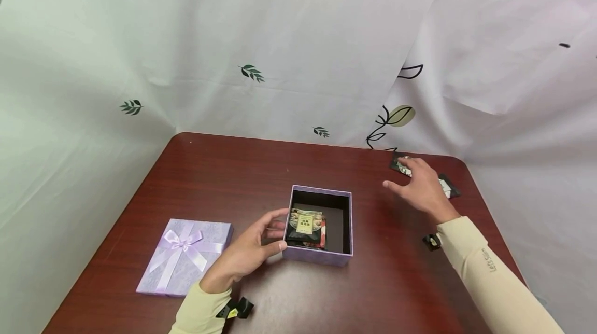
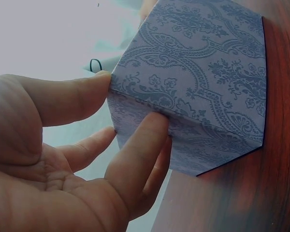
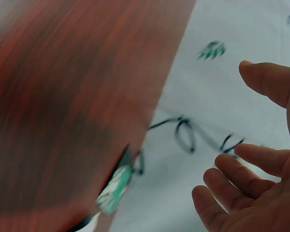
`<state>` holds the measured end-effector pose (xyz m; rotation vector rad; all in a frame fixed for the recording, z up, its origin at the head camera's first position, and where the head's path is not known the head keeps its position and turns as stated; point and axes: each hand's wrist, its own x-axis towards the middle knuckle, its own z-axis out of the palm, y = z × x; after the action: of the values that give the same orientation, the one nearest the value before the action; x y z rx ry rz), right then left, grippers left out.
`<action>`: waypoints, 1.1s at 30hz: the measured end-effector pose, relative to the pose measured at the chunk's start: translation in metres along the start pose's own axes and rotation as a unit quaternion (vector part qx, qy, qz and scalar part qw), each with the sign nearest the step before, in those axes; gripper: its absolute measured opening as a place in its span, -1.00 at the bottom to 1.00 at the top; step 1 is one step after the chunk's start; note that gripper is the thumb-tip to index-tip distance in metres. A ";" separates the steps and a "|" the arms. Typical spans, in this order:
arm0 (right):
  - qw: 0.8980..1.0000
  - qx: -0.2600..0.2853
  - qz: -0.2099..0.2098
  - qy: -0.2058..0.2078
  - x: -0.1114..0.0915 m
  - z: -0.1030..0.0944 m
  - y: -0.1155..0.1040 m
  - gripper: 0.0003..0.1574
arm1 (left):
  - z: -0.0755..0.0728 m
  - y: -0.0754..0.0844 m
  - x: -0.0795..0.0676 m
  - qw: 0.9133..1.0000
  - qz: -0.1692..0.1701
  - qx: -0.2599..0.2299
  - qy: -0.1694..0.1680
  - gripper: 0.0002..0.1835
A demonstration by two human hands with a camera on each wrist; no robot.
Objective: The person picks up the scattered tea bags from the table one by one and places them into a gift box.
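Observation:
A lavender patterned box [image 1: 317, 257] stands uncovered on the table, its inside dark. Two flat packets overlap in its left half: a black one with a pale yellow label [image 1: 305, 224] on top, a red one [image 1: 323, 234] beneath. At the box's left wall is my left hand [image 1: 254, 246]. Its thumb touches the rim corner and its extended fingers rest against the patterned side [image 2: 193, 72]. My right hand [image 1: 422, 189] reaches over the back right with fingers spread, holding nothing. Close by its fingertips lies a dark green-and-white packet [image 1: 402, 166]; another black-and-white packet [image 1: 449, 186] is partly behind the hand.
To the left lies the lavender lid [image 1: 158, 272] with its ribbon bow. The reddish-brown table [image 1: 242, 168] has rounded back corners, and white cloth [image 1: 298, 38] with leaf prints hangs around it. Black wrist cameras [image 1: 431, 242] are worn on both arms.

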<state>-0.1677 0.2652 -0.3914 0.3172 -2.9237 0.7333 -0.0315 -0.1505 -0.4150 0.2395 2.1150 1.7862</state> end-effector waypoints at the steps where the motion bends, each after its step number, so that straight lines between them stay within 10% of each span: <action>1: 1.000 -0.002 0.008 0.001 0.000 0.000 0.006 0.04 | 0.000 0.000 0.000 1.000 -0.001 -0.001 -0.001 -0.24; 21: 0.990 -0.025 0.135 -0.022 -0.001 -0.012 0.109 0.20 | 0.000 0.001 -0.001 1.000 0.001 0.003 0.000 -0.24; 33: 0.985 -0.045 0.165 -0.028 -0.011 -0.003 0.134 0.20 | -0.001 -0.001 0.000 1.000 0.003 0.002 -0.004 -0.24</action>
<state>-0.1878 0.3844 -0.4511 -0.1623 -3.0890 0.6348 -0.0316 -0.1513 -0.4163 0.2535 2.1152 1.7826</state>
